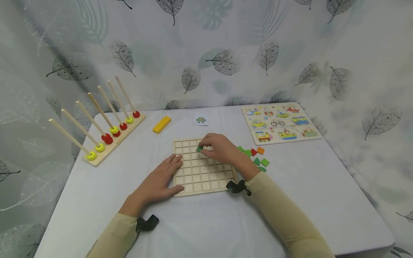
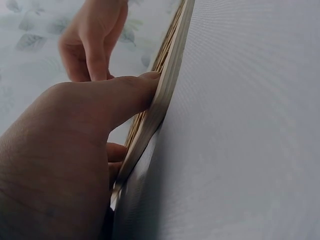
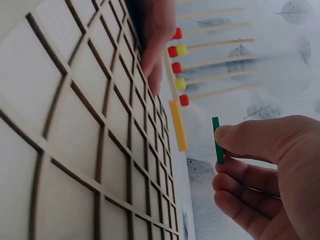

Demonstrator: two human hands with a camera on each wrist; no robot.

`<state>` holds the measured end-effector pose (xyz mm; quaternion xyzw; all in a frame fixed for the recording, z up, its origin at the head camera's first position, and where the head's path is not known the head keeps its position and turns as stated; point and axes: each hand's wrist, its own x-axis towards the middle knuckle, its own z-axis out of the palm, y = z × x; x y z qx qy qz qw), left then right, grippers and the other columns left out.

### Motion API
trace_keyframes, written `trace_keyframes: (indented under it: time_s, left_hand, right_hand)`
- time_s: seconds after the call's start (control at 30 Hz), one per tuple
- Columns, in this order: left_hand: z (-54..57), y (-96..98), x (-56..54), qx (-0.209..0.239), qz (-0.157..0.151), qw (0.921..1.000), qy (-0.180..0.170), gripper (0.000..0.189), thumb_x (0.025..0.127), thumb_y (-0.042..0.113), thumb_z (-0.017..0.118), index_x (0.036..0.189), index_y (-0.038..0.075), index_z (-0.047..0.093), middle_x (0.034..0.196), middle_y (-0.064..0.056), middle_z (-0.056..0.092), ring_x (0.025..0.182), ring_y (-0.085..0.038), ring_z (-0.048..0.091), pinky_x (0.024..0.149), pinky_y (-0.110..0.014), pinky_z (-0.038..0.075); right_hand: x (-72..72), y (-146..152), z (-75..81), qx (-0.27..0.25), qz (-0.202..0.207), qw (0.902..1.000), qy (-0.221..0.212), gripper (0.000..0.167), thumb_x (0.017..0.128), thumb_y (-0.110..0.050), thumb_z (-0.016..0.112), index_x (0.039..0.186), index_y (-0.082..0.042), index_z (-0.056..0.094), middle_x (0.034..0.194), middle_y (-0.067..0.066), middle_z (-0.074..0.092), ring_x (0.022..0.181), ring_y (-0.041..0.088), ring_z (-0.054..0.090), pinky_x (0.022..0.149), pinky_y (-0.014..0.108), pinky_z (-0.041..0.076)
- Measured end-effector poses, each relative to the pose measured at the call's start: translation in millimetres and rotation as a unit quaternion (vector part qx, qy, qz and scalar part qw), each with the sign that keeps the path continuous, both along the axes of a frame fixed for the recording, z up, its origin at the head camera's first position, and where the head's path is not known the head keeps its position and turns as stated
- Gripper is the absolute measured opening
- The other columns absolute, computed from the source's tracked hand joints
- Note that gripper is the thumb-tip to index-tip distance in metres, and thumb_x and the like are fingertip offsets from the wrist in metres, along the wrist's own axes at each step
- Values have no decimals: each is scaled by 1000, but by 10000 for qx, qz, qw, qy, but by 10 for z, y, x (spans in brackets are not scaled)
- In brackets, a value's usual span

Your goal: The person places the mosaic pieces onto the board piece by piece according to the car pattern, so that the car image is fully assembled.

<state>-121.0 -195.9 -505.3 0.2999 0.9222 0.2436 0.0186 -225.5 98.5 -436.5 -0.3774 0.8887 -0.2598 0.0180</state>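
A wooden grid board (image 1: 191, 178) with square cells lies on the white table. Along its left side rests my left hand (image 1: 159, 179), fingers extended and thumb on the near left corner. In the left wrist view the thumb (image 2: 135, 92) presses on the board's rim. My right hand (image 1: 221, 148) is over the upper middle of the board, pinching a small green tile (image 1: 199, 149) between thumb and fingers. Seen edge-on in the right wrist view, the tile (image 3: 218, 142) stands thin and upright, clear of the grid. The right hand hides part of the board's upper right.
Loose green tiles (image 1: 265, 162), a red tile (image 1: 254, 152) and an orange tile (image 1: 260, 150) lie right of the board. Beyond it are a turtle picture card (image 1: 201, 119) and a yellow block (image 1: 161, 124). A peg rack (image 1: 124, 139) stands left, a vehicle puzzle (image 1: 274, 132) right.
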Motion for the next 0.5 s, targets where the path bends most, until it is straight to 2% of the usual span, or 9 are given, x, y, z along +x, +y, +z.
trace_keyframes:
  time_s: [0.27, 0.5]
  left_hand:
    - [11, 7, -10, 40, 32, 10000, -82, 91, 98, 56, 71, 166, 4, 42, 179, -3, 25, 166, -28, 15, 129, -54, 26]
    - [21, 24, 0, 112, 20, 9999, -112, 90, 98, 55, 72, 166, 4, 42, 178, -4, 27, 166, -27, 14, 128, -54, 27]
  right_hand:
    - [21, -125, -76, 264, -135, 9995, -90, 24, 101, -16, 80, 123, -6, 81, 119, 6, 74, 107, 21, 70, 91, 36, 58]
    - [38, -243, -189, 653, -120, 9978, -67, 25, 103, -20, 79, 124, -9, 81, 120, 5, 74, 111, 21, 69, 96, 38, 57]
